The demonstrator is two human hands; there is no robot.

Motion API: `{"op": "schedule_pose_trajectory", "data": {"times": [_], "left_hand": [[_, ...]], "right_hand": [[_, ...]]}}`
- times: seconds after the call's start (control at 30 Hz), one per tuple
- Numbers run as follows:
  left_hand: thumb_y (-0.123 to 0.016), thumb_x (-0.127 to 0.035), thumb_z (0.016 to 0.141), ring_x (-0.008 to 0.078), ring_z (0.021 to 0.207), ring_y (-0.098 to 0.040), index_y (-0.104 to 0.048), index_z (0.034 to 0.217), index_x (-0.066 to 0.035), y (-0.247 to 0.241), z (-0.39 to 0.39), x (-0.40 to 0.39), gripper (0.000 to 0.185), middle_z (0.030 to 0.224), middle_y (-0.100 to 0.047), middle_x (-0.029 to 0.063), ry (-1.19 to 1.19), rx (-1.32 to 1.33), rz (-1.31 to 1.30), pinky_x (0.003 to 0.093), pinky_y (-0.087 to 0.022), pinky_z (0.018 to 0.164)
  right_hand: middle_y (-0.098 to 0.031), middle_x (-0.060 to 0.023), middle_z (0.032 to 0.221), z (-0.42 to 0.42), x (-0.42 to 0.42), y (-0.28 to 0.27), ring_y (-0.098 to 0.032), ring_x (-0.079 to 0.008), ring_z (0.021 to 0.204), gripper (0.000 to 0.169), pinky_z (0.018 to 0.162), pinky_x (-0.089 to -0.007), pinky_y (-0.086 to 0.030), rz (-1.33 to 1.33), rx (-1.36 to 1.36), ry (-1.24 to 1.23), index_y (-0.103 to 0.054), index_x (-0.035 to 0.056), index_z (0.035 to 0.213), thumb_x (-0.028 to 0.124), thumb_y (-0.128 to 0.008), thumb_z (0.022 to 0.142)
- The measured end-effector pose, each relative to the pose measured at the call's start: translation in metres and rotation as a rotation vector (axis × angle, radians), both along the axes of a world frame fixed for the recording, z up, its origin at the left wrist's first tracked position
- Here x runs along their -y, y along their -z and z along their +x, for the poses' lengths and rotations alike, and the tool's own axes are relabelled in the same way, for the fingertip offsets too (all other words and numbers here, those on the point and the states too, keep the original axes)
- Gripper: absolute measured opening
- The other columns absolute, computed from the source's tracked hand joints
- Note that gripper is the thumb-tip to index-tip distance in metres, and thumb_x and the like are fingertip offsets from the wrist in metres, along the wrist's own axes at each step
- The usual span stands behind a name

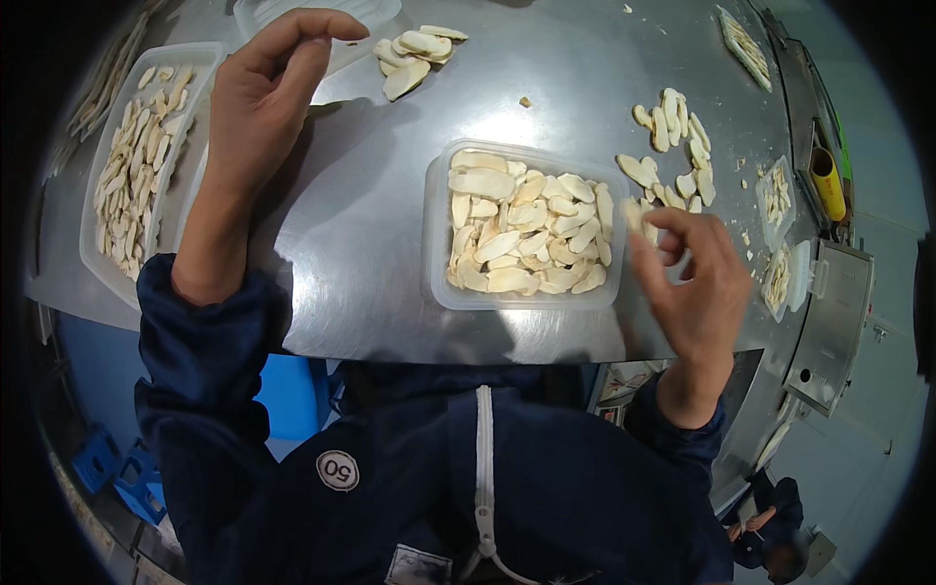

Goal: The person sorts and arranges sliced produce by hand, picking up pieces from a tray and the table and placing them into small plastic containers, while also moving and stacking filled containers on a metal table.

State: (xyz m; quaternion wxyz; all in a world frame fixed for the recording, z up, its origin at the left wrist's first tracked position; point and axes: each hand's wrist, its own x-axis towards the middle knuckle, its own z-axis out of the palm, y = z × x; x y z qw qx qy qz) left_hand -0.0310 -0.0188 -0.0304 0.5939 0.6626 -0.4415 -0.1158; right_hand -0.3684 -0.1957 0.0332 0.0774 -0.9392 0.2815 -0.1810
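A clear plastic tub sits in front of me, filled with pale, flat oval slices, probably dried mushroom or root. Just off the tub's right side, my right hand pinches a pale slice between thumb and forefinger. Loose slices lie on the steel table beyond that hand. My left hand hovers over the table at upper left, fingers curled and thumb against the forefinger; nothing shows in it, though its palm side is partly hidden. Nearest to it is a small heap of larger slices.
Left of my forearm stands a long plastic tray of smaller slices. A clear lid or tray lies at the top. Small filled boxes line the steel table's right side. A person sits at lower right.
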Motion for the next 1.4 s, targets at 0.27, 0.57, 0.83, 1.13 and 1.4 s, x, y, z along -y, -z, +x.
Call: {"op": "schedule_pose_trajectory", "data": {"times": [0.27,0.57,0.83,1.13,1.4], "left_hand": [[-0.055,-0.011,0.11,-0.002,0.068,-0.041,-0.075,0.12,-0.005,0.006,0.005,0.004,0.024,0.086,-0.062,-0.0094,-0.018,0.088,-0.015,0.0175,-0.029,0.059],[-0.055,-0.009,0.109,-0.0003,0.07,-0.045,-0.076,0.121,-0.006,0.016,0.014,-0.002,0.024,0.092,-0.067,-0.0066,0.034,0.212,-0.017,0.0174,-0.033,0.061],[-0.054,-0.006,0.108,-0.0005,0.075,-0.044,-0.075,0.117,-0.003,0.005,0.001,0.003,0.023,0.096,-0.066,-0.0066,-0.002,0.024,0.002,0.0172,-0.035,0.067],[-0.056,-0.008,0.108,0.0003,0.072,-0.039,-0.076,0.115,-0.004,0.005,0.007,0.0,0.022,0.089,-0.06,-0.01,-0.039,0.055,0.037,0.0175,-0.031,0.066],[-0.055,-0.008,0.109,0.0003,0.073,-0.039,-0.075,0.116,-0.004,0.003,0.009,-0.001,0.021,0.086,-0.055,-0.0094,-0.061,-0.009,0.084,0.0185,-0.03,0.066]], "right_hand": [[-0.063,-0.0009,0.082,0.066,-0.028,0.024,-0.064,-0.0179,0.065,0.025,0.054,-0.0297,-0.05,-0.195,0.048,-0.433,-0.072,0.0095,0.098,0.021,-0.084,0.079],[-0.063,-0.004,0.081,0.075,-0.034,0.029,-0.065,-0.0177,0.068,0.03,0.054,-0.0303,-0.051,-0.194,0.048,-0.47,-0.071,0.0055,0.101,0.021,-0.084,0.079],[-0.068,-0.0026,0.087,0.058,-0.018,0.013,-0.066,-0.0169,0.065,0.023,0.055,-0.0289,-0.051,-0.036,0.09,-0.281,-0.073,0.0109,0.103,0.022,-0.083,0.085],[-0.073,-0.0026,0.094,-0.013,0.055,0.012,-0.072,-0.0213,0.074,0.011,0.066,-0.0331,-0.055,-0.053,-0.066,0.11,-0.077,0.0146,0.105,0.019,-0.073,0.095],[-0.073,-0.0093,0.109,0.003,0.069,0.021,-0.072,-0.03,0.097,0.029,0.081,-0.0401,-0.057,0.018,-0.18,0.021,-0.074,0.0118,0.121,0.026,-0.072,0.096]]}}
